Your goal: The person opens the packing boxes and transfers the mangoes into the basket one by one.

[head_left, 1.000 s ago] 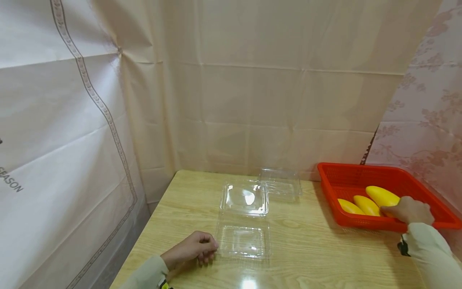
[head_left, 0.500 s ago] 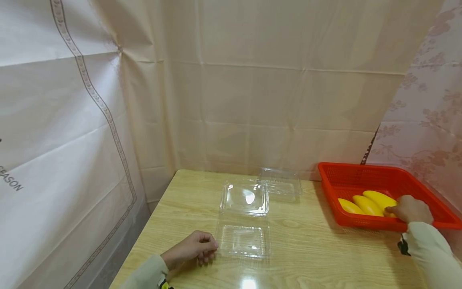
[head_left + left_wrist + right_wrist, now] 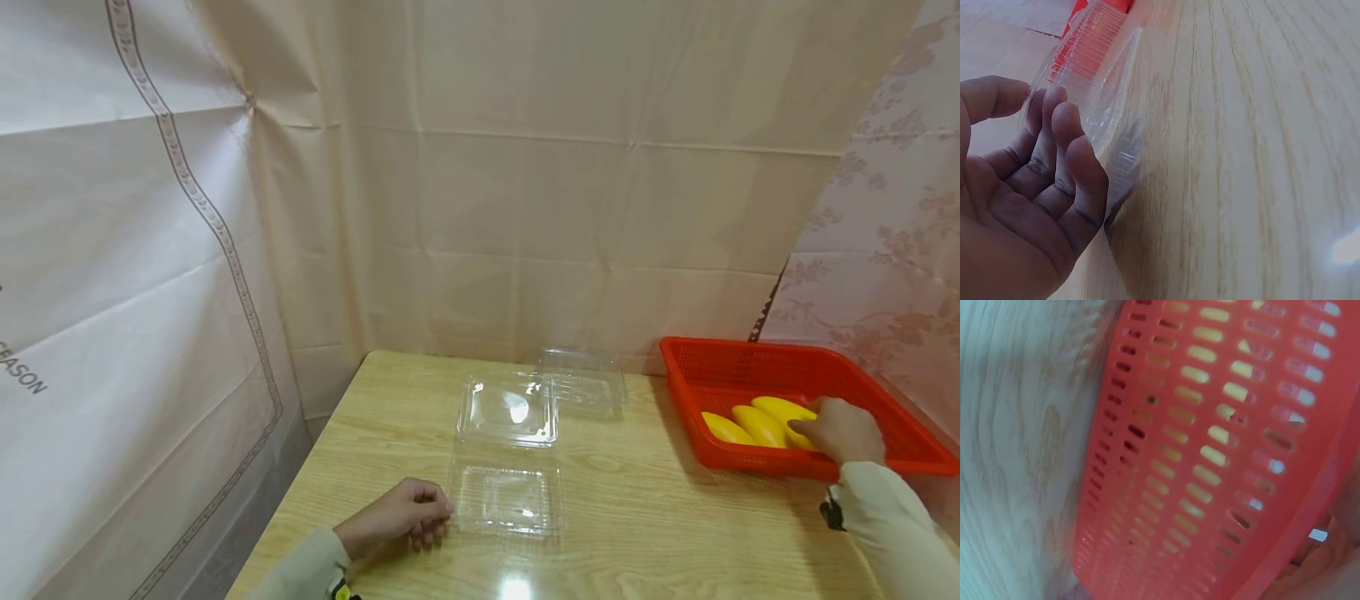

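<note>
My left hand (image 3: 405, 512) rests at the left edge of an open clear plastic clamshell box (image 3: 504, 500). In the left wrist view, the thumb and forefinger of the left hand (image 3: 1035, 169) pinch the box's thin rim, the other fingers curled. My right hand (image 3: 843, 429) reaches into a red plastic basket (image 3: 813, 357) and grips the right end of a yellow mango (image 3: 780, 408), thumb on the near side, fingertips hidden. Beside it lie two more mangoes (image 3: 759, 425). In the right wrist view, the basket's slotted wall (image 3: 1210, 425) covers most of the fruit.
Behind the open box's lid (image 3: 510, 408) stands another clear plastic box (image 3: 585, 383), partly overlapped by it. The wooden table (image 3: 630, 517) meets a beige cloth wall (image 3: 510, 208) at the back. White cloth hangs at the left, floral cloth at the right.
The mango under my right hand has come down and slightly left, against the other two. My right hand has shifted a little left over it. The left hand and the box have stayed put.
</note>
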A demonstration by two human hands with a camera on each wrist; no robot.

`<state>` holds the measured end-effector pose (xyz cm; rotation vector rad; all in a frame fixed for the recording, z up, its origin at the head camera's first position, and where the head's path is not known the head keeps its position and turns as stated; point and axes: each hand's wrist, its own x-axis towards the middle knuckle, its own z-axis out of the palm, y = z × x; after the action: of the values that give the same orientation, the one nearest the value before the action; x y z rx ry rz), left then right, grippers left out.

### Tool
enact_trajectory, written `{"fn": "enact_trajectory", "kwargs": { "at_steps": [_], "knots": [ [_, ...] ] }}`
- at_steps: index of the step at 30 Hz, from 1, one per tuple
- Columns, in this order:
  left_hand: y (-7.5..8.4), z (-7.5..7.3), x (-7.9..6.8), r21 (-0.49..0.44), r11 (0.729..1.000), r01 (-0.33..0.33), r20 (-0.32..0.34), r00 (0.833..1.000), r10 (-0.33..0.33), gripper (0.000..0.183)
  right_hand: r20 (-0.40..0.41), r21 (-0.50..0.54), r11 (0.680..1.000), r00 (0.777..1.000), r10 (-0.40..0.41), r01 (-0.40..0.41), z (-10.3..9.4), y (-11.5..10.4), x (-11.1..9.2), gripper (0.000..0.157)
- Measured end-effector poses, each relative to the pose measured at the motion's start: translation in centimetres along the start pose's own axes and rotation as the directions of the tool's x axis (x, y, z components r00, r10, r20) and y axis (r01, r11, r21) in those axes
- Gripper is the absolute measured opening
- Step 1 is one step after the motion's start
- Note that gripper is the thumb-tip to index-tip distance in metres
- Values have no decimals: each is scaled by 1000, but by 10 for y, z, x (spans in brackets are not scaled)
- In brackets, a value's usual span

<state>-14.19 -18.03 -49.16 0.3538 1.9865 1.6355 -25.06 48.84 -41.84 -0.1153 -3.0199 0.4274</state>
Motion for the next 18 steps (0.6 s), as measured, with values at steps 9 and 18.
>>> {"fn": "enact_trajectory", "kwargs": {
  "at_steps": [9,18],
  "knots": [
    [-1,1,-1,-3,1000,-10,3,1000,10,28,-40,10,997,997,-70,71,6,-15,2,65],
    [0,2,-1,-5,1000,-15,-2,1000,15,29,-73,53,989,988,-137,141,9,-42,4,59]
  ]
}}
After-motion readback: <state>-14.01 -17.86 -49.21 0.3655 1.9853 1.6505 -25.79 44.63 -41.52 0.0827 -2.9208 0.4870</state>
